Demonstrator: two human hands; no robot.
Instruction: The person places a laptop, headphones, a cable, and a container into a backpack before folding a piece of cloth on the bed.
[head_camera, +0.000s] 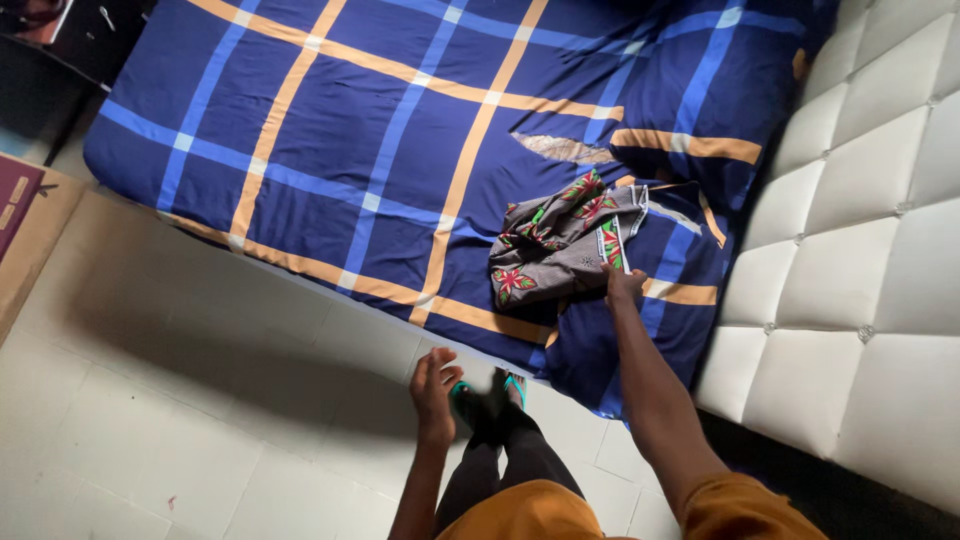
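The right hand (624, 286) is grasping the edge of a flowery cloth (560, 242) lying crumpled on the blue checked bed (330, 140). The left hand (435, 395) is hanging released above the floor (150, 400).

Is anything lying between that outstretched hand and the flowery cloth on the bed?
Nothing visible. The right hand already rests at the edge of the patterned cloth, with only the blue checked bedsheet beneath. The left hand hangs free.

A crumpled cloth (565, 240) is laid on the bed (330, 130), near its right end. A padded headboard (870, 230) is set right of the bed, the floor (170, 400) before it.
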